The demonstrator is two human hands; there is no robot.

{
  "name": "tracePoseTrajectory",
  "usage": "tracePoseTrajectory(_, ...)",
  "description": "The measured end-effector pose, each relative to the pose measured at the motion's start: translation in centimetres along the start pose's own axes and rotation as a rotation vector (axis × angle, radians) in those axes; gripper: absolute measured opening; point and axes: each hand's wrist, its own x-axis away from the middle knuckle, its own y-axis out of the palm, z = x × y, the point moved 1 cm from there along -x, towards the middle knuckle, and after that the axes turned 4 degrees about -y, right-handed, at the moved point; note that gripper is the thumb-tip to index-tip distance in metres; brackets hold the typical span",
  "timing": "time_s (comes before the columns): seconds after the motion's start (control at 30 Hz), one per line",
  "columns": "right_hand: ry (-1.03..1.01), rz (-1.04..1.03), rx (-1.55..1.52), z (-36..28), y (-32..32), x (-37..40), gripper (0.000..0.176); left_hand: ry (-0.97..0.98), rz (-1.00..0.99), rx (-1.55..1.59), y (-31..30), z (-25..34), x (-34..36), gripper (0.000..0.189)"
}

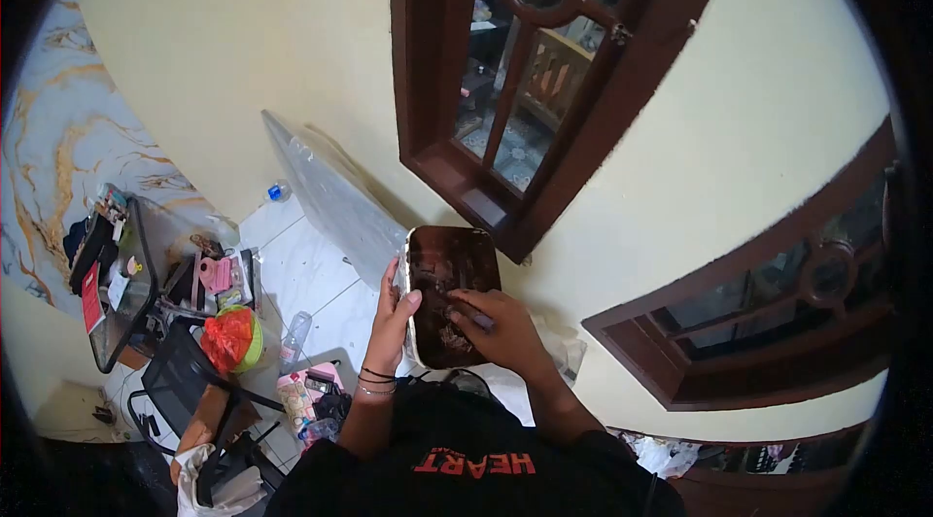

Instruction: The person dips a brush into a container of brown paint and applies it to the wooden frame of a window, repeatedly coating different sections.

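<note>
In front of my body I hold a dark brown, glossy rectangular panel (457, 259) with rounded corners and a worn pale edge. My left hand (392, 318) grips its left side, thumb over the top face and fingers behind. Over the middle of the panel is my right hand (496, 325), with its fingers drawn together at the surface. I cannot tell what small thing, if any, is in them. Scuffed, lighter patches show on the brown face by these fingertips.
A large pale sheet (335, 191) leans against the wall below the brown-framed window (505, 60). To the left are a glass-topped table (126, 313), a black chair (185, 376), a green basin (255, 342), a plastic bottle (294, 337) and a floral pouch (299, 396).
</note>
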Motion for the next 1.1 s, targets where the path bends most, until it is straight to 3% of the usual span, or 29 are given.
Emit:
tracePoseTrajectory(0.37,0.063,0.037,-0.195,3.4,1.9,-8.6,0.031,0.035,0.001,-0.052,-2.7,2.5,-9.5,0.074)
tracePoseTrajectory(0.53,-0.024,0.18,-0.173,5.0,1.5,-10.6,0.032,-0.052,0.021,0.016,-2.1,2.6,-12.2,0.071)
tracePoseTrajectory(0.67,0.164,0.161,-0.065,6.1,1.2,-12.3,0.031,-0.13,-0.115,-0.037,-1.4,3.1,-15.9,0.069)
tracePoseTrajectory(0.97,0.126,0.49,-0.165,7.8,5.2,-19.0,0.034,-0.159,-0.36,-0.111,-4.2,5.7,-27.2,0.087)
tracePoseTrajectory(1.1,0.376,0.353,0.046,5.8,5.2,-21.4,0.032,-0.175,-0.396,-0.09,-5.2,5.3,-30.3,0.087)
